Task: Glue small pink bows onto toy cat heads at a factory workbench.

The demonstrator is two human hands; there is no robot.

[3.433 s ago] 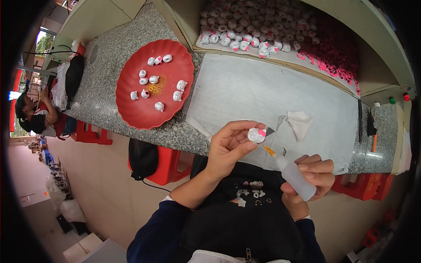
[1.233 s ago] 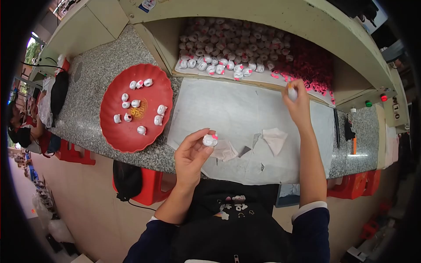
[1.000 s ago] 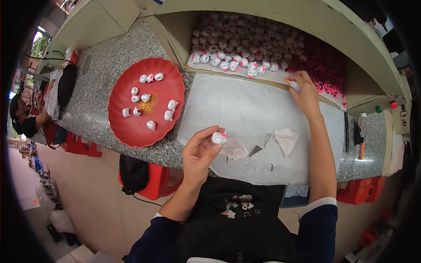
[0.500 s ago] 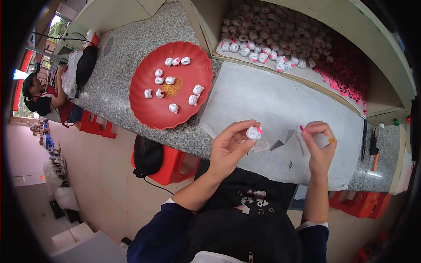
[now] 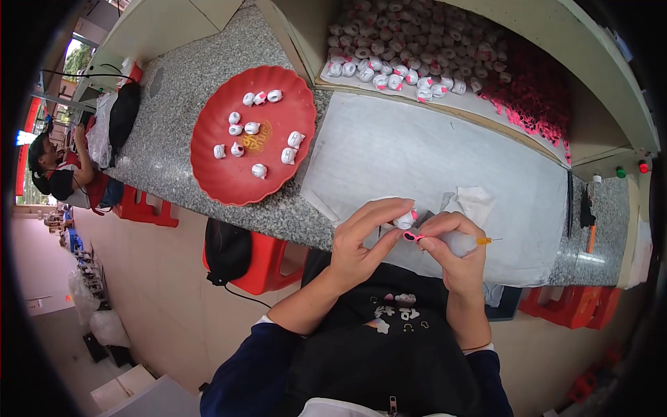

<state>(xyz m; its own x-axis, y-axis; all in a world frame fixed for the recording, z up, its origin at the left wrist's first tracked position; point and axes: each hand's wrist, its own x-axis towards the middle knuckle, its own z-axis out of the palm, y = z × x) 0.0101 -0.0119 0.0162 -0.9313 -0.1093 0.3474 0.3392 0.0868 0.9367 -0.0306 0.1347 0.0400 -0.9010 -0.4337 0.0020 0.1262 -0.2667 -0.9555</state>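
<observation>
In my left hand (image 5: 361,240) a small white figure head (image 5: 404,221) with a pink bow is pinched between thumb and fingers. My right hand (image 5: 455,260) meets it from the right. Its thumb and forefinger grip a tiny pink-and-black piece (image 5: 413,237), glasses-like in shape, close below the white head; whether the two touch I cannot tell. A translucent bottle (image 5: 459,243) with an orange needle tip (image 5: 484,240) is tucked in the same hand, its needle pointing right. Under both hands lies a pale work sheet (image 5: 389,146).
A crumpled white tissue (image 5: 476,203) lies beyond my right hand. Several white heads sit on a red scalloped plate (image 5: 215,177) at left. The shelf behind holds many white heads (image 5: 417,52) and a heap of pink pieces (image 5: 531,104). Another person (image 5: 69,163) sits far left.
My right hand has come left with the pink piece and bottle, up to the white head in my left hand. The tissue now shows. The whole view has shifted slightly.
</observation>
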